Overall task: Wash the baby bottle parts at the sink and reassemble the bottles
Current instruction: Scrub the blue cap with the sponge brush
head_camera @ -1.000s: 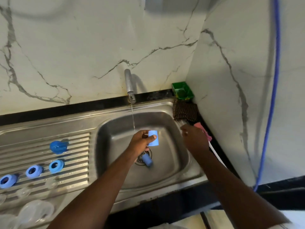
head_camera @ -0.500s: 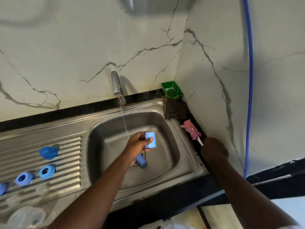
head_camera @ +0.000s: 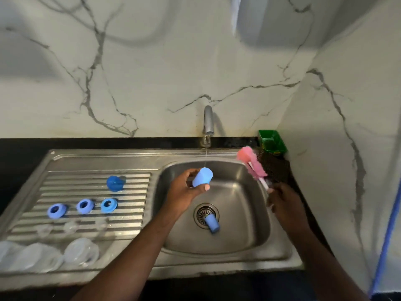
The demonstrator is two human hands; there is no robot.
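I hold the small light-blue plastic cap [head_camera: 202, 179] by its sides, left hand [head_camera: 186, 191] curled round it — light, stiff, probably slippery; right hand [head_camera: 284, 203] grips the pink sponge brush [head_camera: 251, 162]

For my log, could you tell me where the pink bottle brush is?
The pink bottle brush is on the right of the head view, held by the right hand above the sink's right rim, near the green tray.

Wall [head_camera: 152, 83]: white marble, grey veins. Counter [head_camera: 21, 153]: black. Sink [head_camera: 238, 240]: bare steel. Drainboard [head_camera: 134, 192]: ribbed steel. Held cap [head_camera: 202, 177]: pale blue. Drain cap [head_camera: 212, 223]: mid blue. Far cap [head_camera: 115, 183]: deeper blue. Rings [head_camera: 85, 206]: blue, right one brightest. Brush [head_camera: 251, 162]: pink head, white handle. Tray [head_camera: 272, 141]: green. Bottles [head_camera: 81, 252]: clear. Hose [head_camera: 386, 246]: blue.
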